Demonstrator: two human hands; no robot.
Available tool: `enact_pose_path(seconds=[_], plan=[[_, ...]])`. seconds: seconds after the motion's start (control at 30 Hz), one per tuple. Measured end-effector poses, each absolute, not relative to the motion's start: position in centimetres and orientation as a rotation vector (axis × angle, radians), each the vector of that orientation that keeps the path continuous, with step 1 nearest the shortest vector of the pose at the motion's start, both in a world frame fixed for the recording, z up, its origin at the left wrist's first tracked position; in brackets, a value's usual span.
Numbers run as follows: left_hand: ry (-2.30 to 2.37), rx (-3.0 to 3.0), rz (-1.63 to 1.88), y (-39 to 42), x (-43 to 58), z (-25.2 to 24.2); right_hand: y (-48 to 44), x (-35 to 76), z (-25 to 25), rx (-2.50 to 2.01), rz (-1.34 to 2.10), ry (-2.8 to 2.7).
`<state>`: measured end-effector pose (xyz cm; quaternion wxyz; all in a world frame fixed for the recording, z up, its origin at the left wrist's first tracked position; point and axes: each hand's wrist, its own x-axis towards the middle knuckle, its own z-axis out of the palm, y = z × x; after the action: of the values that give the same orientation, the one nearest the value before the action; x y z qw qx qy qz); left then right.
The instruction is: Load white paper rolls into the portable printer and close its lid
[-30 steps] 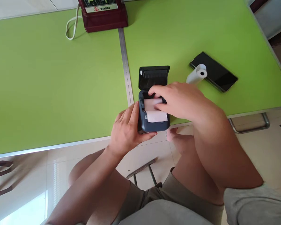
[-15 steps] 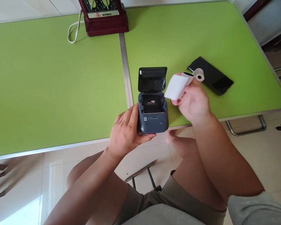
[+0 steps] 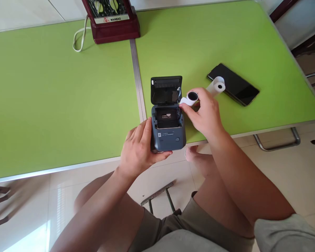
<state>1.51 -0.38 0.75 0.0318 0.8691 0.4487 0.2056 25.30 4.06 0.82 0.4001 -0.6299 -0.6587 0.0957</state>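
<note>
A dark blue-grey label printer stands near the table's front edge with its black lid tilted up and its paper bay exposed. My left hand grips the printer's left side and lower front edge, thumb along the bottom. Just right of the bay, my right hand pinches a white paper roll with a black core; the core's end faces up. A second white roll with a smaller dark hole lies behind that hand, beside the phone.
A black smartphone lies on the green table at the right. A dark red WANBAO device with a white cord stands at the back. A metal seam strip crosses the tabletop.
My right hand has moved left toward the printer and turned the paper roll, so its black core end now shows. My left hand stays on the printer.
</note>
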Motion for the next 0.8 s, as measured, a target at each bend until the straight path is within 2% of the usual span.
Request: enact_pose_path(seconds=[0.3,0.4,0.53,0.67,0.8], plan=[[1.384,2.674,0.621,-0.3,1.4,0.7,3.7,25.7,0.5,-1.652,0.264,-1.804],[1.384,2.656,0.611,-0.4,1.4,0.8,3.1,26.4,1.7,-1.579,0.116,-1.785],[1.377,2.636,0.608,-0.4,1.4,0.8,3.1,28.0,2.6,-1.764,-0.131,-1.539],[1.378,2.646,0.633,-0.3,1.4,0.6,4.3,29.4,1.3,-1.917,-0.096,-1.470],[1.386,2.659,0.640,-0.3,1.4,0.5,4.6,29.6,0.4,-1.859,0.037,-1.519]])
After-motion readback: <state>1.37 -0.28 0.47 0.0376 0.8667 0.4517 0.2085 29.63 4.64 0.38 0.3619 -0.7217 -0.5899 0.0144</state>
